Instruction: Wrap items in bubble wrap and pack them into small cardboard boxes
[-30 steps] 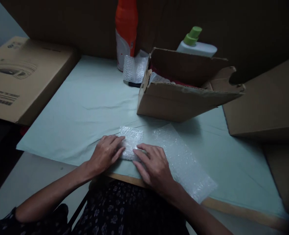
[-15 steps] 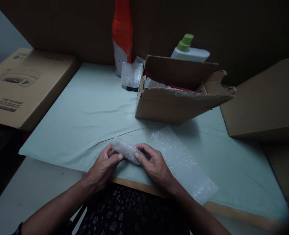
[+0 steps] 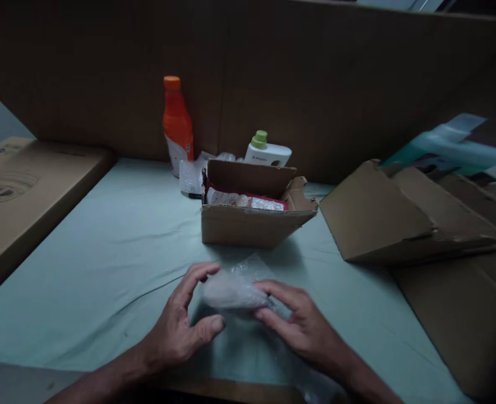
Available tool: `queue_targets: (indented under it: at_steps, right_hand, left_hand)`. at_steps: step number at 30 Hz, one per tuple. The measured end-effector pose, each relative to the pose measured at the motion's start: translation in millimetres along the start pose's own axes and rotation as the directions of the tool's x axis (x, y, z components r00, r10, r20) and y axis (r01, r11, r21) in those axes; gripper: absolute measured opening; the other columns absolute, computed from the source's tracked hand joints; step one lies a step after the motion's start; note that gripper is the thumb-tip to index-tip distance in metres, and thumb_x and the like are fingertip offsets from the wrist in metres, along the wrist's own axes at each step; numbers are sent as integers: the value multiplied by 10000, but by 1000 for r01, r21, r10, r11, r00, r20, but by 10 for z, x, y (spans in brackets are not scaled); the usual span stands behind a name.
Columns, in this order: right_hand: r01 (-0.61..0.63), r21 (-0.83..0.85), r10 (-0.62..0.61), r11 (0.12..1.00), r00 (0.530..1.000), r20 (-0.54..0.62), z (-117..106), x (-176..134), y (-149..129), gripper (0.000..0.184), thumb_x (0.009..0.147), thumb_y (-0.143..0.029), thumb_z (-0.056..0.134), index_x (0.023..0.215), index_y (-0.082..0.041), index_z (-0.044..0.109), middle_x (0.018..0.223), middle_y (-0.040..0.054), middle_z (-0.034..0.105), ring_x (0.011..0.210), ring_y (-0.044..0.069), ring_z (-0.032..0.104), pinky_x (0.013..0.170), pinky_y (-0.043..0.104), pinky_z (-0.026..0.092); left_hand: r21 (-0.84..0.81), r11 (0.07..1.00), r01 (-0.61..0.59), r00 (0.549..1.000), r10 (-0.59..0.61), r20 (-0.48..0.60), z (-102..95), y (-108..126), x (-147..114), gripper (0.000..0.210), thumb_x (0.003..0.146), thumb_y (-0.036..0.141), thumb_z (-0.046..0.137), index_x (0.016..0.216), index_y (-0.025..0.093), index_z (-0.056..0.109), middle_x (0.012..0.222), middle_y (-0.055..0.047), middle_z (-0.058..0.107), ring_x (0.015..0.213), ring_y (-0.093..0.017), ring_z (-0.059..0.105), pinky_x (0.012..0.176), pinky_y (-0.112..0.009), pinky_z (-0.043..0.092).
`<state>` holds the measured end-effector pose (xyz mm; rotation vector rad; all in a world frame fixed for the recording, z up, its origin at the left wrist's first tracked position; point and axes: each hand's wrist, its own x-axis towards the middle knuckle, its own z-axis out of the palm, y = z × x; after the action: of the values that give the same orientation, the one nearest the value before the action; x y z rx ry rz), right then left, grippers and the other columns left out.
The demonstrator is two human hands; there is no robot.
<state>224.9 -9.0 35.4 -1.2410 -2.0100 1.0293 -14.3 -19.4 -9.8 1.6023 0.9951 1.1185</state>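
Observation:
A bubble-wrapped bundle (image 3: 226, 293), smeared by motion, is pinched at its right end between the thumb and fingers of my right hand (image 3: 304, 322). What lies inside the wrap cannot be made out. My left hand (image 3: 178, 325) is spread at the bundle's left end, thumb and fingers apart, with nothing gripped. Beneath and behind the bundle lies a flat sheet of bubble wrap (image 3: 252, 265) on the pale green cloth (image 3: 147, 219), partly hidden by my right hand.
An opened cardboard box (image 3: 239, 227) with wrapped items inside stands ahead. Behind it are an orange bottle (image 3: 175, 126), a white bottle with a green cap (image 3: 265, 152) and more bubble wrap (image 3: 190, 177). Cardboard boxes flank the cloth left (image 3: 33, 196) and right (image 3: 382, 219); a teal bottle (image 3: 445, 146) lies at right.
My left hand has let go of the bundle and opened. My right hand keeps hold of it, now over the loose sheet. The view has tilted up, showing more of the back and right side.

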Motion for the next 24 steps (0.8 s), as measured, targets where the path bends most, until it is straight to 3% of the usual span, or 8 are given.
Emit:
queue_targets:
  at_steps: [3, 5, 7, 9, 12, 16, 20, 24]
  right_hand:
    - [104, -138, -133, 985, 966, -222, -626, 211, -170, 188, 893, -299, 651, 1063, -293, 729, 952, -5, 747, 856, 175, 693, 771, 270, 546]
    - [125, -257, -215, 958, 907, -361, -1014, 423, -261, 152, 876, -324, 680, 1021, -311, 727, 931, -22, 737, 837, 171, 677, 767, 278, 537]
    - [125, -358, -265, 925, 888, -377, -1306, 673, -293, 118, 873, -348, 684, 968, -300, 733, 938, -15, 732, 838, 176, 664, 768, 298, 525]
    - [142, -407, -261, 902, 931, -255, -1469, 937, -251, 134, 872, -371, 676, 932, -275, 750, 925, 0, 732, 813, 181, 662, 730, 309, 519]
    - [146, -450, -126, 881, 989, 74, -1469, 1306, -99, 106, 829, -315, 694, 864, -248, 770, 757, -8, 717, 642, 156, 628, 574, 275, 461]
    - [182, -543, 72, 820, 908, 413, -1171, 1678, 75, 109, 731, -162, 708, 658, -242, 721, 537, -39, 621, 466, 111, 519, 453, 241, 318]
    - [213, -626, 142, 750, 873, 466, -920, 1883, 105, 114, 704, -171, 733, 613, -231, 700, 502, -30, 604, 435, 113, 503, 460, 248, 325]
    - [227, -668, 13, 709, 942, 334, -1086, 1731, 3, 97, 717, -286, 795, 790, -226, 773, 672, 24, 714, 622, 191, 646, 612, 307, 447]
  left_hand:
    - [400, 858, -322, 930, 366, -38, -95, 171, 509, 674, 889, 346, 661, 1498, 229, 397, 1459, -144, 501, 1365, -305, 460, 1135, -485, 386]
    - [660, 654, -369, 853, 521, -40, -133, 218, 853, 639, 869, 220, 667, 1462, 199, 431, 1468, -168, 498, 1429, -335, 391, 1162, -545, 338]
    - [779, 519, -350, 817, 577, -17, -130, 195, 1093, 482, 858, 126, 634, 1324, 198, 537, 1457, -164, 510, 1461, -356, 348, 1152, -581, 338]
    - [794, 496, -351, 812, 583, -5, -95, 127, 1191, 312, 858, 83, 600, 1139, 218, 602, 1462, -138, 503, 1463, -354, 351, 1138, -588, 360]
    - [769, 530, -356, 809, 587, -30, -41, 29, 1158, 246, 845, 77, 612, 1033, 235, 605, 1553, -104, 407, 1475, -356, 330, 1146, -601, 353]
    - [763, 547, -344, 818, 574, -43, -38, 19, 1128, 287, 817, 70, 635, 1046, 240, 609, 1624, -66, 315, 1496, -374, 284, 1167, -625, 316]
    - [755, 558, -344, 833, 553, -29, -42, 70, 1192, 269, 821, 78, 639, 1036, 237, 606, 1619, -68, 321, 1497, -377, 284, 1179, -615, 306]
    - [697, 642, -319, 823, 553, -132, -52, 29, 1158, 462, 852, 139, 667, 1274, 283, 544, 1612, -79, 318, 1491, -347, 311, 1197, -571, 302]
